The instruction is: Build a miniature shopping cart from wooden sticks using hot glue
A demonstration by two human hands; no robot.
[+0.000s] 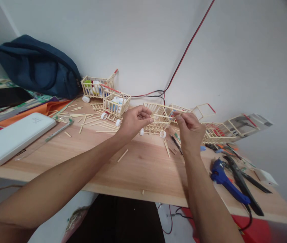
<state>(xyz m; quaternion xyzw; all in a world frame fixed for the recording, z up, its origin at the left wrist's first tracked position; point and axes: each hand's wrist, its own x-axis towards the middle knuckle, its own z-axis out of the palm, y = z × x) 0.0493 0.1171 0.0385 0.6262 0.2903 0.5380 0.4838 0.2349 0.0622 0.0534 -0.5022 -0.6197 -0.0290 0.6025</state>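
My right hand (191, 130) is closed in a pinch, with a thin wooden stick (162, 116) reaching leftward from its fingertips. Opposite it, my left hand (136, 119) has its fingers curled and apart, with the thumb near the stick's left end; I see nothing held in it. Just behind and below both hands stands a small cart made of wooden sticks (156, 126) on white round wheels. Its upper edge overlaps the stick in view, so I cannot tell whether they touch.
More stick carts (116, 101) line the wall, some holding small coloured items. Loose sticks (105, 126) are scattered at the left. A white power bank (19, 138) and a blue bag (39, 67) lie further left. A blue glue gun (228, 182) and black-handled tool (244, 185) are at the right.
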